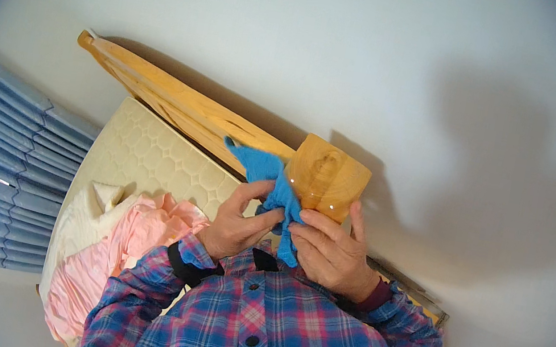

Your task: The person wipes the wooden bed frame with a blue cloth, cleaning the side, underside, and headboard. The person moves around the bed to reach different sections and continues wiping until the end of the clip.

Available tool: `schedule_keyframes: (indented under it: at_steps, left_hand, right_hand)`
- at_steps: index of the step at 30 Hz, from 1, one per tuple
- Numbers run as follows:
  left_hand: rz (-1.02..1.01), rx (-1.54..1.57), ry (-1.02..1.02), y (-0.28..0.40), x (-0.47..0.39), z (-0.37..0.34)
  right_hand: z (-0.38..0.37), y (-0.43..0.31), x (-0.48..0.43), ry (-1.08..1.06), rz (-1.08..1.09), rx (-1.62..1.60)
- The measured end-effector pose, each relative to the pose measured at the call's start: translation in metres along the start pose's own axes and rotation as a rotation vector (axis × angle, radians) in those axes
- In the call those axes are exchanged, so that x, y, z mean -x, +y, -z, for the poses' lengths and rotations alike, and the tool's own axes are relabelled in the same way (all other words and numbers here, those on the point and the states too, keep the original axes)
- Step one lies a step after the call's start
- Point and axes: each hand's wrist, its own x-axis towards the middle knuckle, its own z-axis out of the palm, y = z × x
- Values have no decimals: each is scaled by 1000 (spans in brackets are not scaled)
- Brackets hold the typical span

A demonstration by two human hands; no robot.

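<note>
A crumpled blue cloth [260, 164] hangs between my two hands, with one end sticking out to the upper left and another dangling below. My left hand [239, 222] pinches it between thumb and fingers. On the other side, my right hand [328, 251] has its fingertips on the cloth's right edge. Just beyond the hands is a glossy wooden surface [330, 174] with visible grain, perhaps the top of a bedside cabinet. Fingers of my right hand overlap its lower edge; whether they touch it I cannot tell. The cloth covers its left edge.
A wooden headboard [196, 99] runs along the pale wall [302, 28]. Against it lies a quilted cream mattress [166, 149], bearing pink bedding [97, 264] and a white fleecy cover [91, 219]. Blue pleated window blinds [4, 128] hang at left. A framed edge [413, 287] shows behind my right arm.
</note>
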Motion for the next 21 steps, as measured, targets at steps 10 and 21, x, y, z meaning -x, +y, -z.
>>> schedule_keyframes:
  at_steps: [10,21]
  left_hand:
    - [-103,5,78,28,-45,35]
    - [-263,-42,114,0,-70,-19]
  right_hand:
    - [36,19,-21,181,-89,-184]
    - [20,41,-41,270,-313,-371]
